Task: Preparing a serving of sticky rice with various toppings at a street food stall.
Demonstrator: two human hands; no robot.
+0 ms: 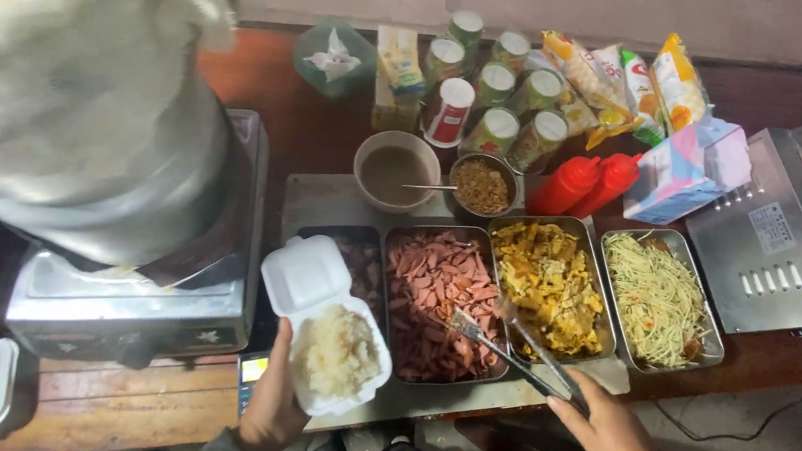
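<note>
Two hands work at the tabletop's near edge; left hand [271,410] grasps a foam box [325,320] (rice inside); right hand [611,433] clenches tongs [509,341] over the sausage tray [442,303].

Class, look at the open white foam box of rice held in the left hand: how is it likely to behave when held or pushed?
The foam box probably feels light and bends easily, since its walls look thin. With rice heaped in one half and the lid hanging open, it may tip toward the filled side. The left hand grips it from underneath, which likely steadies it.
</note>
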